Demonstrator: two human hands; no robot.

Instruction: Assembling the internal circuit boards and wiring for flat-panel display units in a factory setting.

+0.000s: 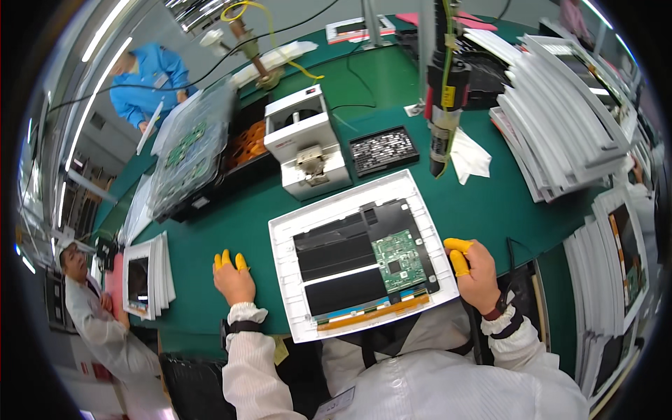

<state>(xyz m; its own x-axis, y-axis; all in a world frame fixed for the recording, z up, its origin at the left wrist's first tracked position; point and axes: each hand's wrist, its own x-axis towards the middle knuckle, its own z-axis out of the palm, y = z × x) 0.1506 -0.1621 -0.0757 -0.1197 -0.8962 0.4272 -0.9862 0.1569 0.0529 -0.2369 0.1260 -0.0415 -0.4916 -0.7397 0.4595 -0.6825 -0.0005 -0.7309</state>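
In front of me lies a white plastic display housing (285, 297), back side up, its near edge reaching past the table's front edge. Set in it are dark panels, a green circuit board (406, 266) and an orange flex strip (371, 312). My right hand (477, 271), yellow finger cots on its fingers, pinches the housing's right edge. To the left of the housing, my left hand (235, 281) rests on the green mat with its fingers apart, also wearing yellow cots and holding nothing.
Beyond the housing stand a white dispenser-like machine (315, 178), a black tray of small parts (383, 151) and a hanging electric screwdriver (444, 119). Stacks of white housings (560, 119) rise at the right. Clear trays of boards (192, 150) stand left; two people are beyond.
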